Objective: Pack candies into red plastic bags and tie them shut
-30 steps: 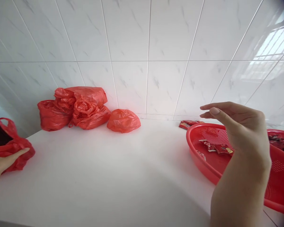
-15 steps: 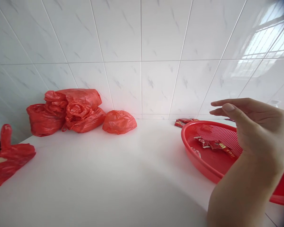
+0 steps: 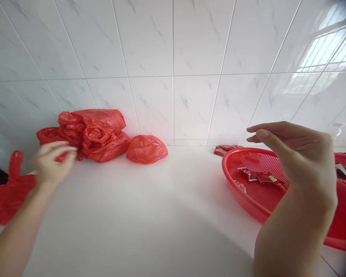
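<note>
My left hand [image 3: 53, 159] reaches over the white counter [image 3: 150, 207] to the edge of a pile of crumpled red plastic bags [image 3: 95, 132] by the tiled wall. Motion smears it, so its fingers cannot be read. A flat red plastic bag [image 3: 5, 194] lies at the counter's left edge, behind my left forearm. My right hand [image 3: 300, 154] hovers above a red plastic basket [image 3: 233, 184], fingers stretched out loosely and apart, holding nothing. Small red snack packets [image 3: 262, 177] lie inside the basket.
A single small red bag [image 3: 147, 149] sits against the wall right of the pile. More red packets [image 3: 225, 149] lie on the counter behind the basket. White tiled wall [image 3: 190, 77] closes off the back.
My left hand has let go of the red bag at the left edge and swung up and right to the bag pile. My right hand has barely moved.
</note>
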The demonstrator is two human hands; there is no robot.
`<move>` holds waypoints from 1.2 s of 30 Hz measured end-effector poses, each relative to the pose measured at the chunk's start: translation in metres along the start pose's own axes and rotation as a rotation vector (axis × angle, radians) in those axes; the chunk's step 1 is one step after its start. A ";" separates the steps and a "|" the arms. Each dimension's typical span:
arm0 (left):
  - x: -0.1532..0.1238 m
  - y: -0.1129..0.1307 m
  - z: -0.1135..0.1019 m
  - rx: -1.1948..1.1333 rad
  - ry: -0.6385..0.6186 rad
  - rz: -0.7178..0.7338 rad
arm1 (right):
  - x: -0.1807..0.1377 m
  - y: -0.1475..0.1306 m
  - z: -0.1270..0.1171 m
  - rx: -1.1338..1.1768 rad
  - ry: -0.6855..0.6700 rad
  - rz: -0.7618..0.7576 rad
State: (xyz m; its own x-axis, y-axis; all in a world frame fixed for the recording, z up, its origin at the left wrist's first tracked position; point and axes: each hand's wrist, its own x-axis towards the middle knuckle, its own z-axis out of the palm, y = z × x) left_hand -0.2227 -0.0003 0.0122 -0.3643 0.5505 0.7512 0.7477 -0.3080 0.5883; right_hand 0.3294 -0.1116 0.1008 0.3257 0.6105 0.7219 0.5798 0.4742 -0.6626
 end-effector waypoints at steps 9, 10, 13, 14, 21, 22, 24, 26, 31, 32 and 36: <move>-0.083 0.030 0.200 0.271 -0.635 0.218 | -0.001 -0.005 0.009 -0.031 -0.217 -0.019; -0.085 0.031 0.211 0.281 -0.627 0.190 | -0.001 -0.005 0.010 -0.028 -0.236 -0.018; -0.075 0.036 0.226 0.267 -0.589 0.132 | -0.001 -0.001 0.011 -0.037 -0.268 -0.041; -0.068 0.038 0.227 0.249 -0.574 0.114 | 0.000 0.000 0.011 -0.044 -0.274 -0.047; -0.007 0.080 0.199 0.041 -0.387 -0.011 | 0.001 0.001 0.025 -0.092 -0.360 -0.040; -0.002 0.089 0.192 0.008 -0.373 -0.024 | 0.001 0.001 0.029 -0.103 -0.384 -0.046; 0.002 0.106 0.180 -0.060 -0.358 -0.045 | -0.001 0.001 0.040 -0.127 -0.456 -0.069; 0.000 0.122 0.170 -0.135 -0.360 -0.063 | -0.003 0.002 0.054 -0.136 -0.560 -0.113; -0.020 0.145 0.165 -0.316 -0.422 -0.134 | -0.021 0.014 0.107 -0.071 -0.889 -0.209; -0.025 0.148 0.166 -0.347 -0.436 -0.152 | -0.027 0.019 0.120 -0.065 -0.946 -0.215; -0.042 0.154 0.172 -0.460 -0.486 -0.223 | -0.056 0.049 0.171 -0.110 -0.906 -0.184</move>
State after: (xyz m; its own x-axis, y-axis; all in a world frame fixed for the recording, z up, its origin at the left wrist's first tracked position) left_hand 0.0026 0.0628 0.0198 -0.1121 0.8900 0.4420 0.3341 -0.3851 0.8602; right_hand 0.2122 -0.0142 -0.0062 -0.4587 0.8159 0.3521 0.6472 0.5782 -0.4968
